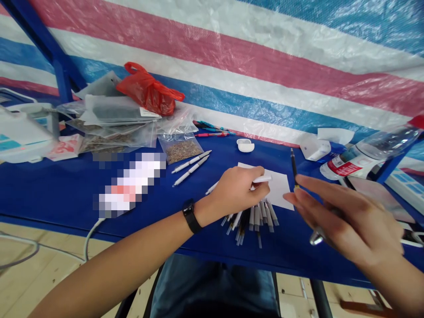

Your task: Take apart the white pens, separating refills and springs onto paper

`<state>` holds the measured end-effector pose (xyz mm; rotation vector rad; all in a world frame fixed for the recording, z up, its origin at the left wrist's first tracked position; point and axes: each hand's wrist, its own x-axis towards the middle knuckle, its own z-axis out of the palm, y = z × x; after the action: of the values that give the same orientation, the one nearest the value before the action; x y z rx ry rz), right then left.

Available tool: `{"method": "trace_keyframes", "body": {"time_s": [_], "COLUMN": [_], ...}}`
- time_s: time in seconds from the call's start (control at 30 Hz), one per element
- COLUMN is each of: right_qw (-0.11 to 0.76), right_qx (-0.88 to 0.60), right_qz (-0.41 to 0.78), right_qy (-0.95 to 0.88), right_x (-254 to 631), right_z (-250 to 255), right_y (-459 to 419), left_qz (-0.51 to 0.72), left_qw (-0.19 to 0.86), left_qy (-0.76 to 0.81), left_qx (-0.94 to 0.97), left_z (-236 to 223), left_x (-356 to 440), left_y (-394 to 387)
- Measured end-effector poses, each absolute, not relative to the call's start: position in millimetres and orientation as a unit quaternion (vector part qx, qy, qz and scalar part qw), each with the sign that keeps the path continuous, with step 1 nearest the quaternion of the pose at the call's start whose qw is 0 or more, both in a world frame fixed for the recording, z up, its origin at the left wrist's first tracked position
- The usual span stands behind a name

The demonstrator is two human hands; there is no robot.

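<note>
A white pen barrel (264,179) is pinched in my left hand (236,187), its end sticking out past the thumb. In front of my right hand (351,225), a dark pen refill (293,164) points up from between the closed fingertips. A silver cone-shaped end (317,237) shows under that palm; what it belongs to is hidden. Below my left hand lies a fanned pile of grey-white pen barrels and thin refills (261,216), partly covered by the hand. A sheet of white paper (281,187) lies behind. Two white pens (192,167) rest side by side to the left.
At the back left, plastic bags (119,110) lie under a red bag (150,90), near a white jug (26,132). Coloured pens (213,131) and a white earbud case (245,145) lie behind the hands. A clear bottle (367,152) leans at right. A cable (88,238) hangs over the table edge.
</note>
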<state>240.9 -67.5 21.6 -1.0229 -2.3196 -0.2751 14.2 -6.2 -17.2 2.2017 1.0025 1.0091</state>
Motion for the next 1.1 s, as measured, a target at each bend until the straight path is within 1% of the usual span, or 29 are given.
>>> {"method": "trace_keyframes", "body": {"time_s": [0.03,0.1,0.2,0.37,0.47,0.6,0.73,0.9,1.03,1.1], "right_qw": [0.296,0.286,0.247,0.223,0.207,0.211,0.194,0.246,0.231,0.244], "right_qx": [-0.349,-0.292,-0.245,-0.28,-0.269,-0.23,-0.259,-0.194,-0.23,-0.212], "right_qz": [-0.152,-0.213,-0.252,-0.214,-0.226,-0.256,-0.241,-0.242,-0.224,-0.24], "right_qy": [-0.876,-0.887,-0.903,-0.909,-0.913,-0.915,-0.915,-0.918,-0.918,-0.915], "right_x": [233.5,219.3,208.4,210.7,207.8,200.6,199.0,202.5,205.3,206.0], "right_z": [27.8,39.9,52.3,55.3,56.7,62.4,65.9,65.0,62.7,61.6], "right_y": [-58.4,-43.5,-30.8,-28.3,-30.5,-32.8,-33.0,-29.2,-28.3,-28.4], "left_qz": [0.366,0.351,0.328,0.308,0.321,0.336,0.364,0.383,0.393,0.394], "left_qw": [0.258,0.261,0.278,0.281,0.291,0.317,0.36,0.407,0.439,0.442], "left_qy": [0.372,0.375,0.369,0.358,0.345,0.349,0.337,0.321,0.313,0.31], "left_qx": [0.813,0.817,0.824,0.835,0.833,0.815,0.79,0.765,0.745,0.744], "left_z": [-17.0,-15.5,-12.0,-9.9,-11.0,-11.6,-12.4,-13.3,-11.9,-11.4], "left_x": [14.6,14.7,13.6,13.0,13.4,14.0,16.0,18.1,16.8,15.8], "left_y": [-6.8,-7.8,-9.4,-12.4,-13.2,-13.4,-12.9,-12.4,-12.3,-11.9]}}
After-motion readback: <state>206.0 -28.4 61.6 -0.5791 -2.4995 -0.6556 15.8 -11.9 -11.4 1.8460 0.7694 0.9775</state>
